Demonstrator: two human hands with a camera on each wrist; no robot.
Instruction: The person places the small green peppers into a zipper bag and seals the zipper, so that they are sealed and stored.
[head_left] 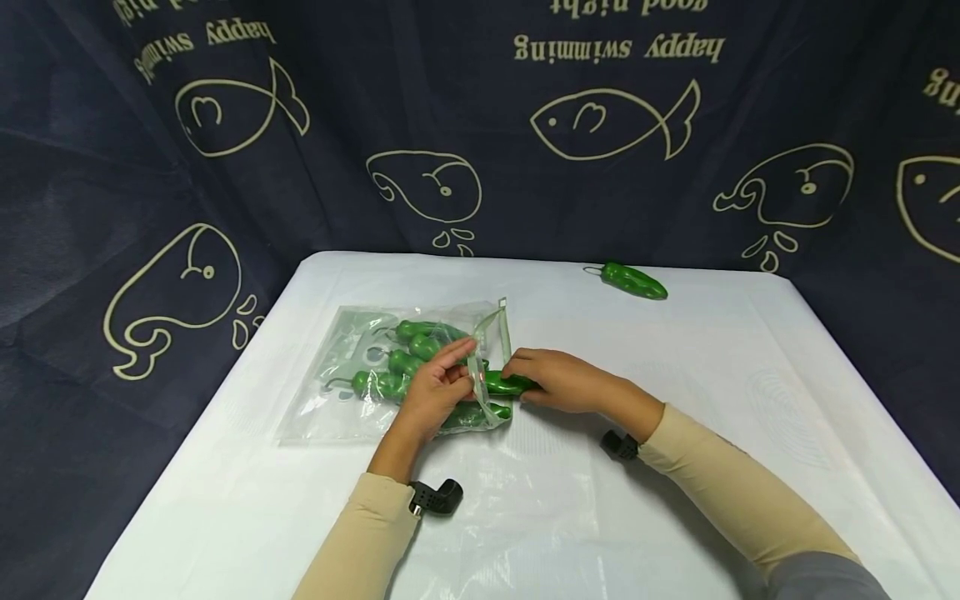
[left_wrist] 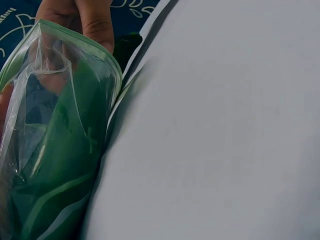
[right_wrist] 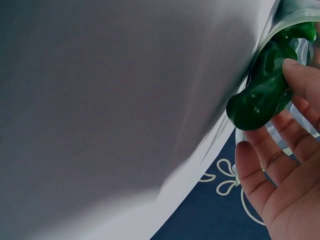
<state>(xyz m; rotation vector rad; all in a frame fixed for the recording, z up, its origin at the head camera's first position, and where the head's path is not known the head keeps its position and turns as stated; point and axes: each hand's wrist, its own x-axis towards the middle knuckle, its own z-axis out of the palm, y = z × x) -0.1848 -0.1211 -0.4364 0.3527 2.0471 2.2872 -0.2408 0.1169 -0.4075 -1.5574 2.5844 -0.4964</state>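
A clear zip bag (head_left: 315, 408) lies on the table with several green chili peppers (head_left: 380, 386) inside, its mouth facing right. My left hand (head_left: 435, 396) is at the mouth and holds its near edge, with the index finger stretched out. From the right, my right hand (head_left: 562, 381) grips another green pepper (right_wrist: 260, 97) between thumb and fingers. That pepper lies partly inside the mouth, its blunt end sticking out. In the left wrist view, the bag's green zip rim (left_wrist: 82, 37) stands open, and only a bit of the left hand shows at the edge.
One more green pepper (head_left: 633, 281) lies near the table's far edge, right of the bag. The white-covered table (head_left: 637, 517) ends at a dark blue cloth (head_left: 600, 208) printed with fish and whales.
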